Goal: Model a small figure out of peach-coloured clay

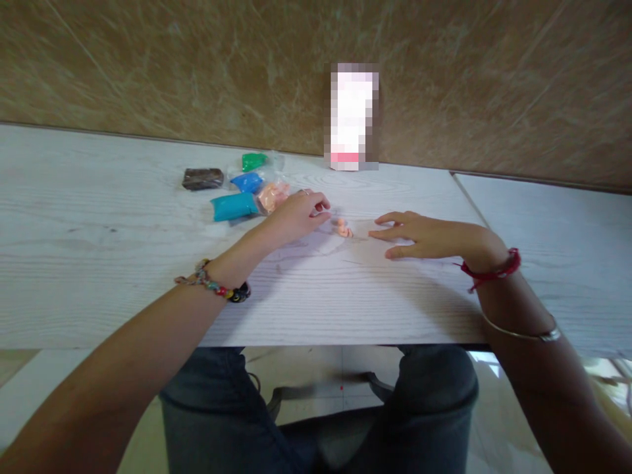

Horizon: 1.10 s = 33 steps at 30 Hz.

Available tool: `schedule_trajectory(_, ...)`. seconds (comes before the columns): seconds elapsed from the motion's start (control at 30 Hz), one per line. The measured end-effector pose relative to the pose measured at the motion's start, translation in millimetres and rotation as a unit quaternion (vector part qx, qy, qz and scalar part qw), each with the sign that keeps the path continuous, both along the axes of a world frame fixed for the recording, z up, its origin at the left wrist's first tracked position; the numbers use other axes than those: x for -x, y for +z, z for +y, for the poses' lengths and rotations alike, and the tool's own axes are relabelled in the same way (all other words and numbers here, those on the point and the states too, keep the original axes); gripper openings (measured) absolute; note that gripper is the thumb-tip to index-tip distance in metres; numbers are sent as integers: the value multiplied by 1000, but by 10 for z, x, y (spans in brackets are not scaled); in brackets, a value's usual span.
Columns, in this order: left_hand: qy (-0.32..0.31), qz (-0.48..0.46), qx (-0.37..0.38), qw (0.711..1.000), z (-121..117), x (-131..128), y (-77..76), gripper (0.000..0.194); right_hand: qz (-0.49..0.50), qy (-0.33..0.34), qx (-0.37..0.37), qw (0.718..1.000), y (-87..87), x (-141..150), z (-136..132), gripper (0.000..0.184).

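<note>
Left hand (300,214): narrow finger gap, seemingly empty, small in view. Right hand (424,236): fingers spread wide, empty. Peach bits (342,228) between hands, touching neither. Risk: inward sweep of either hand might flick or squash them.

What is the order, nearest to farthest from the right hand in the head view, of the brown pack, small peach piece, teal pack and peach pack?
1. Small peach piece: between the hands, left of the right hand.
2. Peach pack: farther left, partly behind the left hand.
3. Teal pack: left of the peach pack.
4. Brown pack: farthest left of these.
</note>
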<state>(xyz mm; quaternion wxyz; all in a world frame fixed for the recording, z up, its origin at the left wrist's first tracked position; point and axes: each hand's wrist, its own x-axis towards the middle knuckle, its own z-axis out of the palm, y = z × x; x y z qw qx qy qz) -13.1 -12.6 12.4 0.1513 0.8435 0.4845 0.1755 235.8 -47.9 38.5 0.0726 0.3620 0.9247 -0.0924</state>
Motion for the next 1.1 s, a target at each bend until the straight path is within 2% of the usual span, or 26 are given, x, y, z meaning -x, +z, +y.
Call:
schedule_trajectory(0.07,-1,4,-2,1000,-2,5,1,27,40,-16,3,999,16,-13,31,46)
schedule_trajectory(0.13,0,11,-3,1000,-4,9,1,28,88,-65,-13,994,-8,1,67,44)
schedule_trajectory(0.23,4,23,-3,1000,-7,11,5,27,133,-134,-43,981,-96,66,112,37)
schedule_trajectory(0.4,18,41,-1,999,-15,7,15,27,192,-197,-83,958,-242,212,165,23)
schedule_trajectory(0.53,15,58,-6,998,-14,6,7,29,216,-195,-99,952,-285,270,201,8)
schedule_trajectory(0.63,12,61,-12,998,-10,8,4,29,240,-201,-87,946,-280,276,202,9)
schedule_trajectory(0.77,1,59,-2,998,-8,6,13,25,306,-225,-48,924,-271,287,183,13)
schedule_trajectory(0.9,-9,59,-3,998,2,7,16,24,311,-179,-14,933,-282,307,180,19)
schedule_trajectory(1.0,-17,57,-1,998,24,19,10,21,287,-165,-41,943,-289,309,184,15)
schedule_trajectory(1.1,-19,34,20,999,42,36,4,16,293,-170,-58,939,-301,301,187,13)
